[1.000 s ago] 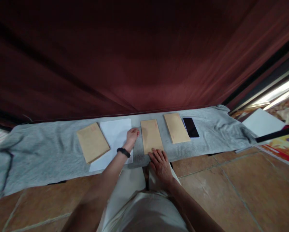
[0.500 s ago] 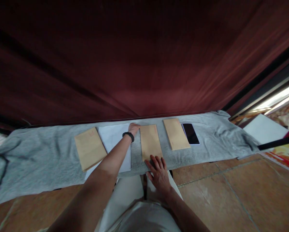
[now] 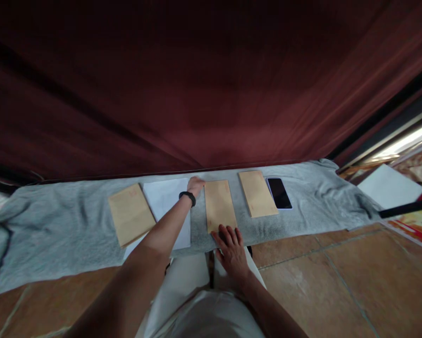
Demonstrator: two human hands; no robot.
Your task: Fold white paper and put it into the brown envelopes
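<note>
A brown paper envelope lies on the grey cloth straight in front of me. My left hand, with a black band on its wrist, is closed at the envelope's far left corner; its fingertips are small and partly hidden there. Resting on the near edge of the same envelope, my right hand is open with its fingers apart. White paper sheets lie partly under my left forearm. To their left is a stack of brown envelopes, overlapping the sheets.
Right of the middle envelope lie more brown envelopes and a phone with a dark screen. The grey cloth covers a long narrow surface against a dark red curtain. A tiled floor shows at the near side.
Both hands stay at the same corner and edge of the middle envelope. The view has shifted very slightly; nothing else has visibly moved.
</note>
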